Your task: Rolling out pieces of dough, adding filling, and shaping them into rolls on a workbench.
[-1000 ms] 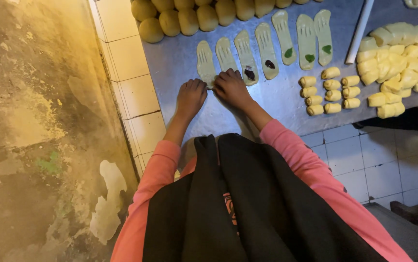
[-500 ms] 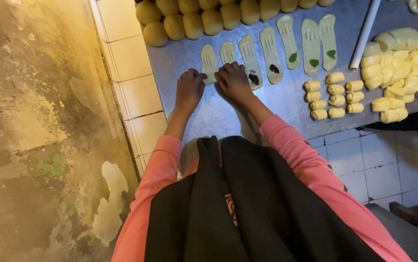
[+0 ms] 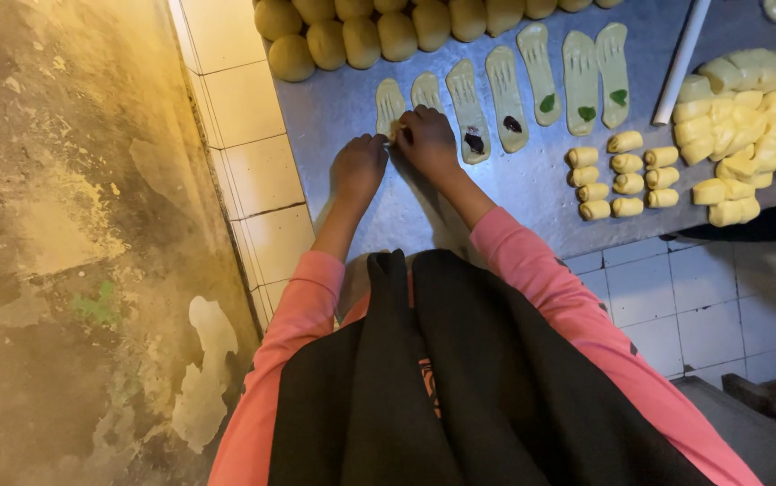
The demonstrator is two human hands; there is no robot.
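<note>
Two hands, left hand and right hand, pinch the near end of a flattened dough strip, the leftmost on the steel table. Pressing unevenly could tear the thin dough or skew the roll. Fingertips hide that end, so any filling there cannot be seen; dough balls beyond the strip are cut off.

1. The bench top is sheet metal, smooth with a dull sheen.
2. Its front and side are glazed white tiles, slightly glossy.
3. The dough strips and dough balls look soft, matt and pale.
4. The floor is rough, stained concrete.
5. The sleeves are matt pink cloth.
</note>
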